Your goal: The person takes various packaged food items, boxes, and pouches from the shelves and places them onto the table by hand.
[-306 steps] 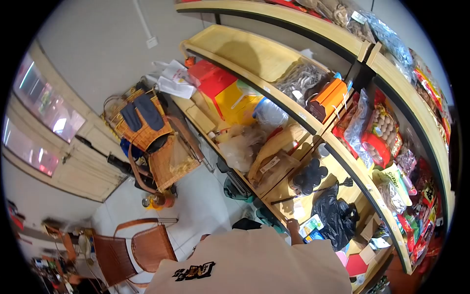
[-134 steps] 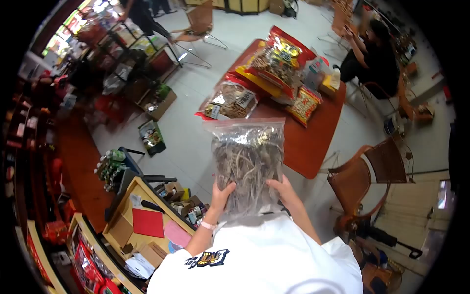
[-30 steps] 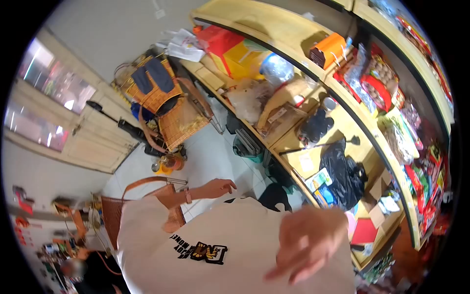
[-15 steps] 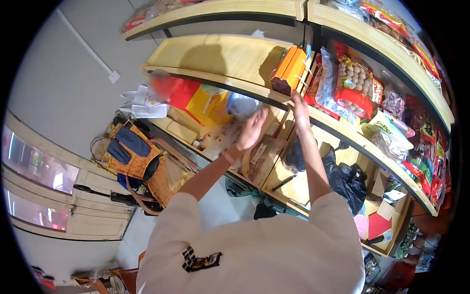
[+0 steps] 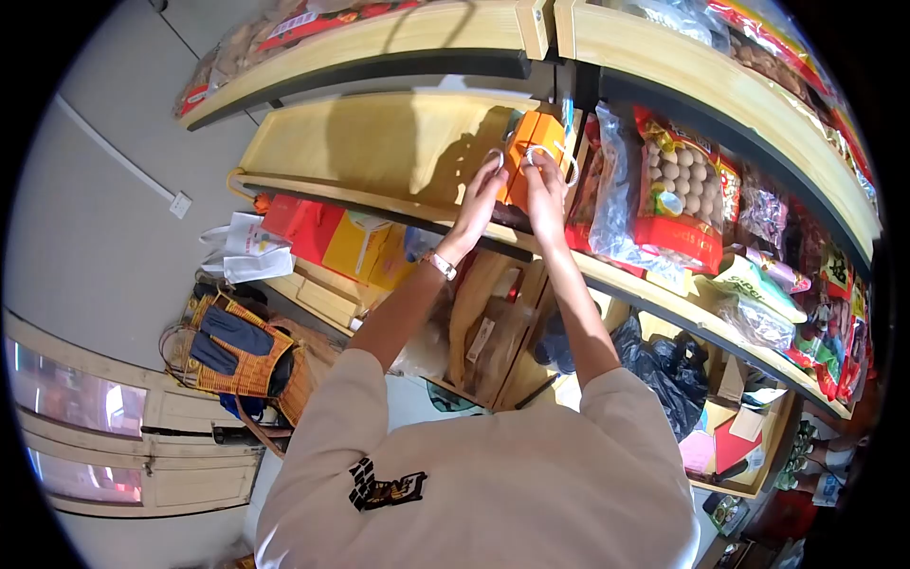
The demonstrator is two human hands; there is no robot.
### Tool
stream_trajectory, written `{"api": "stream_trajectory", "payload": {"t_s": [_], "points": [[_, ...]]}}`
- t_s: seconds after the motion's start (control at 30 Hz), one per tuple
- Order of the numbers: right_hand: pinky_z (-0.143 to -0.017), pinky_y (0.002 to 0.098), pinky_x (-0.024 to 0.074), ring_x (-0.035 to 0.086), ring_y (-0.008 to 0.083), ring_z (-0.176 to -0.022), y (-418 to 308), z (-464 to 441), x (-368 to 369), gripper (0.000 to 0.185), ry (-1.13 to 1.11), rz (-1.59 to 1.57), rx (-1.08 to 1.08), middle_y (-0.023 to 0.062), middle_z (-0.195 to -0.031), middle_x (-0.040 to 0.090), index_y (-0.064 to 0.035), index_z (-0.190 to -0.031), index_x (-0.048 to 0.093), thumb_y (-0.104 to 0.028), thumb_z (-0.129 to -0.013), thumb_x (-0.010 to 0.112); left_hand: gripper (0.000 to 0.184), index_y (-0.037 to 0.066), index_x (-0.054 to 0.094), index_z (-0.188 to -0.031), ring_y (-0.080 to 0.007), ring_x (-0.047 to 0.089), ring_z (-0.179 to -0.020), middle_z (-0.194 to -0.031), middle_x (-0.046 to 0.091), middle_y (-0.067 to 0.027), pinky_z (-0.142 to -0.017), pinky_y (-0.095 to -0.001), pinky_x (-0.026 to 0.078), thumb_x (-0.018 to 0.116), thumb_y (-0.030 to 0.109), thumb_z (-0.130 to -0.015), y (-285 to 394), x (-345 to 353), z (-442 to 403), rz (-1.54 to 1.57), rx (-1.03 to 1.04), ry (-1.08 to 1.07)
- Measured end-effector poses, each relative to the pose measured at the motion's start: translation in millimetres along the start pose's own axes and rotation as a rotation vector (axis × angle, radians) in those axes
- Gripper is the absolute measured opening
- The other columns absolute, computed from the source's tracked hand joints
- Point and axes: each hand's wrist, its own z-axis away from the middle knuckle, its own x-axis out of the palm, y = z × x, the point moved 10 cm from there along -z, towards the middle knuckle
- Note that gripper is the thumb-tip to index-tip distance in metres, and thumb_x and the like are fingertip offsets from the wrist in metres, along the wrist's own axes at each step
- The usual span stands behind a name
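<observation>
An orange box with white cord handles [image 5: 534, 142] stands at the right end of a wooden shelf [image 5: 370, 142]. My left hand [image 5: 481, 197] is at the box's left side, its fingers closed round a white cord. At the near right side of the box, my right hand [image 5: 545, 194] grips another white cord loop. The hands are a little apart, with the orange box between them. The box's dark lower part is partly hidden by my hands.
Right of the box are a bag of round brown items [image 5: 678, 190] and other packets. An upper shelf [image 5: 379, 43] runs overhead. Below lie a black plastic bag [image 5: 668, 375] and a red-yellow box [image 5: 355, 248]. A wicker chair [image 5: 242, 351] stands left.
Both hands have moved up to the orange box and closed on its cords; half a second ago they were open, lower and farther apart. The view has shifted closer to the shelf.
</observation>
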Motion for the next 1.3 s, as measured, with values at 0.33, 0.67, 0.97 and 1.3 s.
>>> {"api": "stream_trajectory", "payload": {"t_s": [0.33, 0.67, 0.97, 1.3], "points": [[-0.095, 0.0376, 0.0268, 0.041, 0.0299, -0.111, -116.2, 41.5, 14.9, 0.032, -0.139, 0.359, -0.64, 0.0158, -0.111, 0.051, -0.0021, -0.102, 0.056, -0.021, -0.077, 0.055, 0.008, 0.004, 0.043, -0.09, -0.0107, 0.044, -0.079, -0.082, 0.044, -0.0028, -0.069, -0.0252, 0.038, 0.042, 0.011, -0.086, 59.4, 33.3, 6.5, -0.04, 0.377, -0.079], [-0.101, 0.0303, 0.0207, 0.029, 0.0194, -0.121, 23.1, 88.1, 20.8, 0.054, -0.333, -0.879, 0.286, 0.0097, -0.131, 0.033, -0.0007, -0.13, 0.024, -0.035, -0.089, 0.037, 0.022, -0.001, 0.043, -0.084, -0.0122, 0.044, -0.064, -0.071, 0.051, -0.0064, -0.062, -0.0255, 0.04, 0.032, 0.017, -0.091, 147.5, -2.1, 66.1, -0.036, 0.509, 0.25], [-0.094, 0.0404, 0.035, 0.041, 0.0228, -0.113, 96.6, 242.3, 59.5, 0.06, -0.378, -1.364, 1.126, 0.0049, -0.126, 0.04, -0.0119, -0.127, 0.031, -0.055, -0.085, 0.031, 0.031, 0.001, 0.046, -0.073, -0.0103, 0.042, -0.057, -0.066, 0.047, -0.0034, -0.053, -0.0203, 0.033, 0.035, 0.023, -0.091, 100.0, -18.3, 201.3, 0.059, -0.02, 0.054], [-0.093, 0.0351, 0.0362, 0.042, 0.0176, -0.111, 87.2, 411.9, 91.4, 0.064, -1.106, -1.181, 1.532, 0.0021, -0.125, 0.04, -0.0126, -0.126, 0.032, -0.059, -0.082, 0.032, 0.012, -0.002, 0.057, -0.084, -0.0115, 0.051, -0.057, -0.075, 0.058, -0.0091, -0.048, -0.0226, 0.037, 0.058, -0.001, -0.073, 118.7, -8.8, 322.4, -0.172, -0.295, 0.128]]}}
